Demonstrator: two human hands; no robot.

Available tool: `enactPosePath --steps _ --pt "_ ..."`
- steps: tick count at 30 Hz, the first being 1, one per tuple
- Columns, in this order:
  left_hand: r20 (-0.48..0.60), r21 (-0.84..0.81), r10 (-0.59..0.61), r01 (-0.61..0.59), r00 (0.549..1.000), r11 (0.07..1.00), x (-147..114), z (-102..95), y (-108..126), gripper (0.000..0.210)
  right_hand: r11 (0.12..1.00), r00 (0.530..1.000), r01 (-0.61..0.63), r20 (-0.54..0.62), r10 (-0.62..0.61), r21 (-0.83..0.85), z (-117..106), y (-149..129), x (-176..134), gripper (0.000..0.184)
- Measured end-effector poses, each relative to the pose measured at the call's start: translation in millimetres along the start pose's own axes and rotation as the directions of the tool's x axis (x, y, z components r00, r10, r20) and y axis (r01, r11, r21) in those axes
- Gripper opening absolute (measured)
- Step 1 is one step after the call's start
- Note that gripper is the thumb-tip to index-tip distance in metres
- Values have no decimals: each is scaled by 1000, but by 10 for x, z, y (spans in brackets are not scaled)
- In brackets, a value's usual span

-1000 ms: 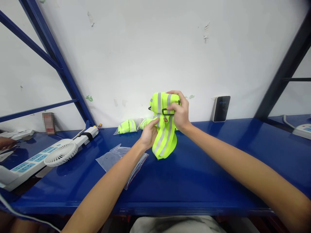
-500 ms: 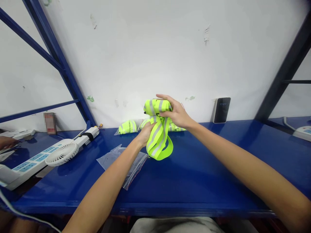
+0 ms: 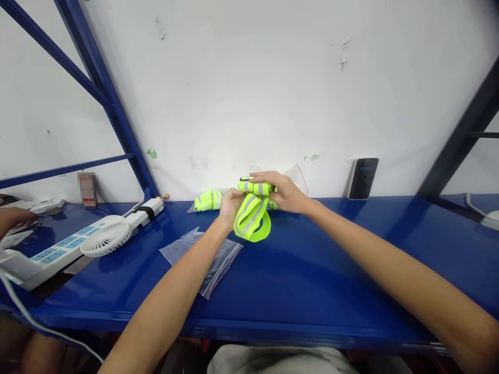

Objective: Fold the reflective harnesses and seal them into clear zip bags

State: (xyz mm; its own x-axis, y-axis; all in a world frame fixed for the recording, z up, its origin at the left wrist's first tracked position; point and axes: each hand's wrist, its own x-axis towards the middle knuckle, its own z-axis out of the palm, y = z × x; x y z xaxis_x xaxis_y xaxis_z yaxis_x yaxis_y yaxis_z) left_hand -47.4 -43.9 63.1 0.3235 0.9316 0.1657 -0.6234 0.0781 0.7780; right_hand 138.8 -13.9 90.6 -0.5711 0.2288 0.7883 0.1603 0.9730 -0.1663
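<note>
Between my hands is a neon-yellow reflective strap (image 3: 251,215) with silver-grey stripes, partly rolled, held up over the blue table. Its upper part forms a tight roll, and the loose end hangs below in loops. My right hand (image 3: 286,191) is closed round the right end of the roll, fingers over its top. On the left side, my left hand (image 3: 230,209) grips the strap just under the roll; some of its fingertips are hidden behind the fabric. A clear zip bag (image 3: 183,254) lies flat beneath my left forearm.
Against the wall sits a bagged yellow reflective roll (image 3: 208,200), with more yellow partly hidden behind my hands. A white fan (image 3: 107,239) and a long power strip (image 3: 70,246) lie left. A black-faced device (image 3: 362,179) leans at right. Another person's hand (image 3: 15,218) shows far left.
Both hands have lowered the strap slightly. The roll has turned over and my right hand's fingers now lie across its top; the left hand has come up beside it.
</note>
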Motion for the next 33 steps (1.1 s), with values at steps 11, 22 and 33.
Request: enactPosePath --steps 11,22,33 --pt "73 371 -9 -19 997 928 -19 -31 -50 64 998 992 -49 -115 55 50 -75 67 -18 73" --pt "-45 330 127 -105 991 938 23 -9 -42 35 993 996 52 78 -43 -107 -70 59 -104 48" --pt "28 321 217 -215 976 922 28 -30 -141 55 890 895 -401 -112 431 218 -19 -36 60 106"
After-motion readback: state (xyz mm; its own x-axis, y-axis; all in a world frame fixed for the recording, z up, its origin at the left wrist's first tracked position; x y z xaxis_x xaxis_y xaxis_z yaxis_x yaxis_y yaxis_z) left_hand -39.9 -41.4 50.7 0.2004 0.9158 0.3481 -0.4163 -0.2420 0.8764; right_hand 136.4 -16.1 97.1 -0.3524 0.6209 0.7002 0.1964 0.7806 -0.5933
